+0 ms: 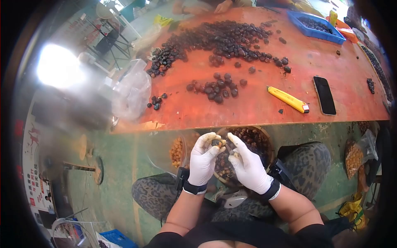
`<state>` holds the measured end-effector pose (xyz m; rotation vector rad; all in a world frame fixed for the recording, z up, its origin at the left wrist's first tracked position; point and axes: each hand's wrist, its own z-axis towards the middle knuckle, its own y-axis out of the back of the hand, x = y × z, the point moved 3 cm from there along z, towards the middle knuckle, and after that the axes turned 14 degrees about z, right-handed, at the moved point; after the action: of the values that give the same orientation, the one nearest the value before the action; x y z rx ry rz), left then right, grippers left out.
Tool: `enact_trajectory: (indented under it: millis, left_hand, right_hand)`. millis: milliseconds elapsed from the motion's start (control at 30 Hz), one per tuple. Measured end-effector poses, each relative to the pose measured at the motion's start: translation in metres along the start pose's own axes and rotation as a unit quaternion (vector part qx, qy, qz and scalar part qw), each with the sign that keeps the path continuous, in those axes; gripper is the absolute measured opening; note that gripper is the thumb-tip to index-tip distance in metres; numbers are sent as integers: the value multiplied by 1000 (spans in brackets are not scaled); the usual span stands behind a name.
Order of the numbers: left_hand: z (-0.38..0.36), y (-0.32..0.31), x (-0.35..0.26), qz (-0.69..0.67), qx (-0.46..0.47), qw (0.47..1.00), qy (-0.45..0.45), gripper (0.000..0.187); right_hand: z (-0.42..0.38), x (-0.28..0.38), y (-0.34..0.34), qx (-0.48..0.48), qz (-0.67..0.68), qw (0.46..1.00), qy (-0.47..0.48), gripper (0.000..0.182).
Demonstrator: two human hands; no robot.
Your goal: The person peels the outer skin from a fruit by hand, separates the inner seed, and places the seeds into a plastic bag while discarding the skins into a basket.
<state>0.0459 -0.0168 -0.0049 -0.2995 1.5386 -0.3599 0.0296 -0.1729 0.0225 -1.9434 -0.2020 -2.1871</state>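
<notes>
My left hand [202, 161], in a white glove, pinches a small dark round fruit [216, 143] between thumb and fingertips. Part of the fruit's dark skin is off and orange-brown shows beneath. Close beside it, my right hand [250, 167], also gloved, has its index finger stretched toward the fruit and its thumb bent in; a small pale thing shows at the thumb, too small to name. Below both hands stands a round basket [271, 151] full of dark skins and pieces. To its left, a clear bowl [155, 155] holds yellow-orange balls [176, 151].
On the red table [256, 105] lie a heap of dark fruits [223, 39], a smaller cluster [215, 88], a yellow utility knife [288, 99] and a phone [324, 95]. A blue tray [297, 27] stands far right. Another person's hand [223, 6] rests at the far edge.
</notes>
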Motion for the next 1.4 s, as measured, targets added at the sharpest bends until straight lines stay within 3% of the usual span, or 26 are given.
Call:
enact_trajectory:
  millis: [167, 367, 467, 567, 800, 1100, 1200, 1300, 1400]
  left_hand:
    - [-1, 5, 16, 25, 8, 1000, 8, 32]
    - [0, 5, 13, 41, 2, 999, 4, 32]
    - [-1, 4, 12, 41, -5, 999, 19, 33]
    - [-1, 3, 12, 48, 2, 999, 18, 33]
    - [-4, -1, 13, 82, -7, 997, 7, 34]
    - [-4, 3, 14, 57, -6, 998, 27, 33]
    - [-4, 0, 11, 53, -8, 998, 32, 33]
    - [-4, 0, 14, 74, -16, 997, 8, 32]
    - [-5, -1, 16, 87, -20, 996, -11, 33]
  right_hand:
    - [6, 0, 0, 32, -34, 996, 71, 54]
    - [7, -7, 0, 39, 5, 996, 74, 53]
    - [5, -3, -1, 41, 18, 999, 22, 51]
    - [5, -5, -1, 25, 4, 998, 49, 48]
    - [7, -11, 3, 28, 118, 989, -83, 45]
    - [6, -9, 0, 31, 6, 997, 64, 51]
    - [6, -5, 1, 42, 37, 998, -20, 48]
    - [6, -14, -2, 4, 70, 996, 47, 45]
    - [6, -11, -2, 17, 90, 996, -4, 43]
